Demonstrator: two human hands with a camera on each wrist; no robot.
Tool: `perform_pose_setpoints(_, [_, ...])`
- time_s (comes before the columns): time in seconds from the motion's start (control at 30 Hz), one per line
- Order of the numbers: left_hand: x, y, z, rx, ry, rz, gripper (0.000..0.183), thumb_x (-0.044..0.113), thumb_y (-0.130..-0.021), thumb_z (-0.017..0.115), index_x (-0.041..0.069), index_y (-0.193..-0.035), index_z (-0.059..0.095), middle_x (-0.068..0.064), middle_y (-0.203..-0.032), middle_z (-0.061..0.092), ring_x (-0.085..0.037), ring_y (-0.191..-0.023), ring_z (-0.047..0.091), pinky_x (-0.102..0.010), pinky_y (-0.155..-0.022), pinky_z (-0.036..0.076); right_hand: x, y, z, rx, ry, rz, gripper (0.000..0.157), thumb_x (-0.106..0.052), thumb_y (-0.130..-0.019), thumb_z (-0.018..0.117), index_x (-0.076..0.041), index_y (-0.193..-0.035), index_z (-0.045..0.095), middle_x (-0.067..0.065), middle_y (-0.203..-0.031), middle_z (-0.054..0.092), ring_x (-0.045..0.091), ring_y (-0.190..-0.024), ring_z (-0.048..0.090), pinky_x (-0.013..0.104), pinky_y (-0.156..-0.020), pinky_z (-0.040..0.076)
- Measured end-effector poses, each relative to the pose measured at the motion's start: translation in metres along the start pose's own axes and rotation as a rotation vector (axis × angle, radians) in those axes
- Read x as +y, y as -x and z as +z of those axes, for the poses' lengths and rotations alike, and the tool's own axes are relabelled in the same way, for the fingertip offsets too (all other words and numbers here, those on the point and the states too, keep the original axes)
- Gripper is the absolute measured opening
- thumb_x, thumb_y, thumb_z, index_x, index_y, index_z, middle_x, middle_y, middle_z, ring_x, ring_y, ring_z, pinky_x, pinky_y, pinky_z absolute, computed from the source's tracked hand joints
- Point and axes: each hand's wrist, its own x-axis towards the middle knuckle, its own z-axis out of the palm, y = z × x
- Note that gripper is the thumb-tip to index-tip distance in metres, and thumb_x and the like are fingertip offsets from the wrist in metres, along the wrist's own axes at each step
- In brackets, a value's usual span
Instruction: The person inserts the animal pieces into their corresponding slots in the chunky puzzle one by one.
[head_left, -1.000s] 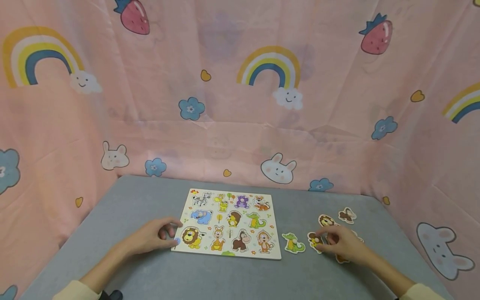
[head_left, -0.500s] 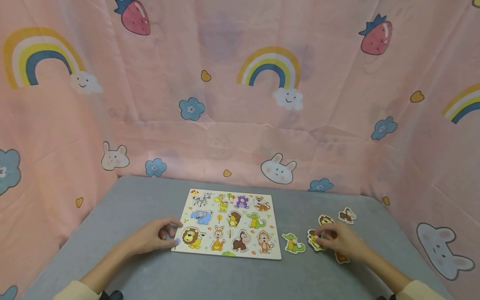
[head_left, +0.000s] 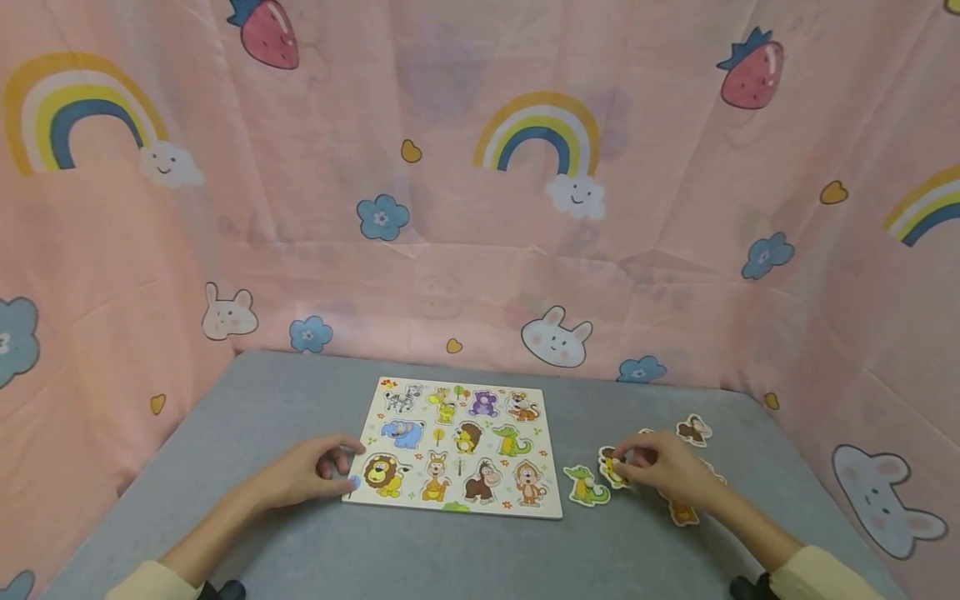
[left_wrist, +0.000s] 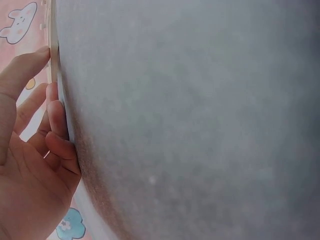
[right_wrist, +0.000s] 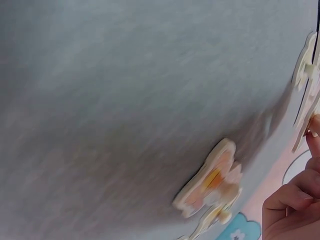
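Note:
A white animal puzzle board [head_left: 457, 458] lies on the grey table, printed with a zebra, lion, elephant and other animals. My left hand [head_left: 318, 471] holds its left edge with thumb and index finger; in the left wrist view, the left hand [left_wrist: 35, 165] shows its lower fingers curled. My right hand [head_left: 667, 467] pinches a brown and yellow hedgehog puzzle piece [head_left: 611, 468] by thumb and index finger, right of the board. Just left of that piece lies a green crocodile puzzle piece [head_left: 587, 487]. In the right wrist view, the right hand [right_wrist: 297, 195] is partly cut off.
Beyond the right hand lies a brown puzzle piece [head_left: 694, 430]. An orange-brown piece [head_left: 683, 512] pokes out below that hand, and others are partly hidden by it. A pink printed curtain [head_left: 420, 275] closes off the table's back and sides.
My right hand has shifted left and slightly away from me, and the hedgehog piece has moved with it toward the crocodile piece. The left hand and the board have stayed put.

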Motion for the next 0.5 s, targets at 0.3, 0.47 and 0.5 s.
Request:
perform_pose_setpoints(0.3, [0.001, -0.001, 0.000, 0.003, -0.008, -0.014, 0.043, 0.019, -0.087, 0.082, 0.004, -0.123, 0.064, -0.001, -0.088, 0.058, -0.010, -0.072, 0.051, -0.027, -0.065, 0.042, -0.007, -0.013, 0.008, 0.010, 0.011, -0.035, 0.007, -0.020, -0.091, 0.080, -0.014, -0.093, 0.076, -0.008, -0.064, 0.048, 0.005, -0.054, 0.040, 0.026, -0.050, 0.036])
perform_pose_setpoints(0.47, [0.001, -0.001, 0.000, 0.001, -0.011, -0.016, 0.043, 0.018, -0.087, 0.082, 0.004, -0.123, 0.063, -0.001, -0.088, 0.058, -0.010, -0.072, 0.051, -0.027, -0.065, 0.042, -0.010, -0.022, 0.014, 0.026, 0.006, -0.039, 0.007, -0.018, -0.090, 0.081, -0.015, -0.093, 0.076, -0.008, -0.065, 0.049, 0.006, -0.056, 0.041, 0.026, -0.051, 0.036])
perform_pose_setpoints(0.5, [0.001, 0.000, 0.000, 0.001, -0.011, -0.016, 0.043, 0.018, -0.087, 0.082, 0.004, -0.123, 0.063, -0.001, -0.088, 0.058, -0.010, -0.072, 0.051, -0.027, -0.065, 0.042, -0.011, -0.024, 0.016, 0.026, -0.003, -0.040, 0.007, -0.018, -0.090, 0.080, -0.015, -0.093, 0.076, -0.008, -0.065, 0.049, 0.006, -0.056, 0.041, 0.026, -0.051, 0.036])
